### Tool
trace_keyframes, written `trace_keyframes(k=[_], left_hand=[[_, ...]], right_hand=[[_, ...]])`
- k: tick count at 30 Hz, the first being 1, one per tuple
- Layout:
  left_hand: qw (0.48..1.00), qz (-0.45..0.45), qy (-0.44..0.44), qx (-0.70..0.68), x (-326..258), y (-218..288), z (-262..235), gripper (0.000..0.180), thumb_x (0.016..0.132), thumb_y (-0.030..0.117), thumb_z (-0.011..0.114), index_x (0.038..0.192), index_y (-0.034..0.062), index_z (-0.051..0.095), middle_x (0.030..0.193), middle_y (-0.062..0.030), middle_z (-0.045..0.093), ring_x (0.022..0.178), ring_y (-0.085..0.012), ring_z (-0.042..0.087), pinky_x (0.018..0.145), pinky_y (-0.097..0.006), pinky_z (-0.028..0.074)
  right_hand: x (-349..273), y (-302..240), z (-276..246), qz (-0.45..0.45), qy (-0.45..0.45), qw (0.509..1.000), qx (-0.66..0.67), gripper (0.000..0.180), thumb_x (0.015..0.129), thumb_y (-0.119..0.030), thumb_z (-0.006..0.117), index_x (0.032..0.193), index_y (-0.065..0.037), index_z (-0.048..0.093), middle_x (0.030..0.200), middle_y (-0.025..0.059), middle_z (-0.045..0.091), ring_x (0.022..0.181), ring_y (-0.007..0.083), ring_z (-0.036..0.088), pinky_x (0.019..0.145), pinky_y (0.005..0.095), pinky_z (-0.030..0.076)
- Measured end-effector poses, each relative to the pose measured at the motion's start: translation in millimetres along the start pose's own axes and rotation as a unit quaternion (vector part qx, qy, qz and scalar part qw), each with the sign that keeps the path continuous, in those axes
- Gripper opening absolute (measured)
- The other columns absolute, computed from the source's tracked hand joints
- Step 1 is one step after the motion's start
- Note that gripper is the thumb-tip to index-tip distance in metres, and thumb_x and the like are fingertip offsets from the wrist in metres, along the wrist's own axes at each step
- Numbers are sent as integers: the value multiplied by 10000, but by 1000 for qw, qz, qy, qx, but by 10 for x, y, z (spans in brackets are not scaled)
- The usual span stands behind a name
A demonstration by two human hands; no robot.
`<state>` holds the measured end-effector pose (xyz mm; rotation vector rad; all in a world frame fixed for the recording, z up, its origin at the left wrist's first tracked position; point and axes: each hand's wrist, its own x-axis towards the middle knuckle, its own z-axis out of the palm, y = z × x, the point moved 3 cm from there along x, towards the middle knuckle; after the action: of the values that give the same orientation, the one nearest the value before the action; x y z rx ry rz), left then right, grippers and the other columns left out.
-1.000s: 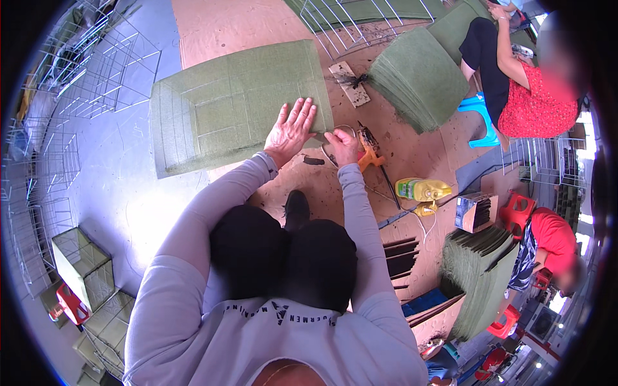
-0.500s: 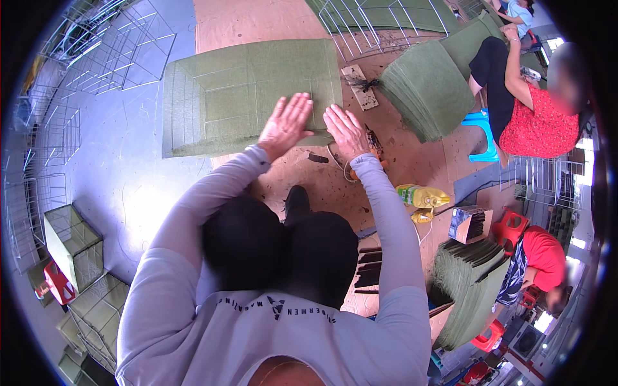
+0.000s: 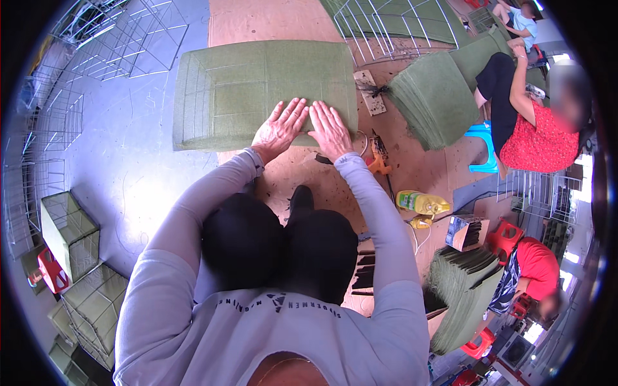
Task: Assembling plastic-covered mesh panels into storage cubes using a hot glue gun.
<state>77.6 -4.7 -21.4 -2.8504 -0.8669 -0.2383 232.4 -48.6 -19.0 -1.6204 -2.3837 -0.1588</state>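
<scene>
A sheet of green woven mesh (image 3: 241, 71) lies on the brown board in front of me, with the lines of a wire frame showing through it. Flat on its near edge, right of the middle, rests my left hand (image 3: 281, 130), fingers stretched out and pointing away. Close beside it my right hand (image 3: 331, 132) also lies flat on the mesh, its fingers extended. Neither hand grips anything. An orange glue gun (image 3: 380, 162) sits on the board just right of my right hand. Whether the mesh is fixed to the wire cannot be seen.
A stack of green mesh sheets (image 3: 432, 100) stands at the right, near a seated person in red (image 3: 541, 141). Closer lie a yellow bottle (image 3: 423, 202) and another mesh stack (image 3: 467, 293). Wire frames (image 3: 129, 42) stand far left; mesh-covered boxes (image 3: 69, 225) stand at the left.
My hands have come closer together over the mesh, the right one shifting left along its near edge. More of the glue gun now shows. The whole view has shifted slightly.
</scene>
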Motion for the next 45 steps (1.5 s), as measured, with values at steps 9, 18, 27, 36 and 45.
trace_keyframes(k=[9, 18, 27, 36, 45], left_hand=[[995, -33, -32, -92, -176, -243, -10, 884, 848, 560, 496, 1468, 11, 184, 1544, -129, 193, 1432, -248, 177, 1165, -444, 160], [999, -11, -14, -49, -280, -423, -104, 816, 819, 350, 609, 1459, 21, 225, 1526, -122, 238, 1414, -257, 234, 1144, -434, 214], [998, -25, -6, -49, -364, -371, 17, 723, 830, 366, 566, 1409, 8, 322, 1518, -134, 257, 1410, -265, 241, 1142, -441, 222], [1000, -25, 0, 10, -318, -418, -60, 730, 808, 352, 573, 1397, -9, 337, 1507, -152, 276, 1402, -273, 263, 1135, -468, 222], [993, -77, -10, -89, -502, -511, -67, 843, 830, 468, 575, 1443, -1, 238, 1528, -151, 220, 1419, -280, 216, 1138, -499, 182]], right_hand=[[-33, 10, 192, -14, 39, 999, 3, 591, 822, -269, 632, 1350, -71, 456, 1390, 81, 476, 1325, 227, 401, 1083, 395, 327], [5, 0, 116, 1, 22, 1000, -15, 656, 802, -264, 660, 1377, -62, 418, 1423, 82, 438, 1343, 227, 375, 1084, 420, 315], [358, -473, 243, -45, 2, 999, -7, 728, 807, -380, 645, 1382, -18, 386, 1453, 133, 383, 1359, 256, 348, 1094, 439, 305], [368, -466, 237, -28, 24, 999, -18, 777, 794, -422, 634, 1391, -5, 365, 1442, 136, 398, 1343, 256, 370, 1072, 429, 333], [-85, 124, 100, -3, -30, 998, -51, 752, 831, -409, 620, 1409, -16, 344, 1460, 117, 382, 1365, 238, 338, 1112, 435, 273]])
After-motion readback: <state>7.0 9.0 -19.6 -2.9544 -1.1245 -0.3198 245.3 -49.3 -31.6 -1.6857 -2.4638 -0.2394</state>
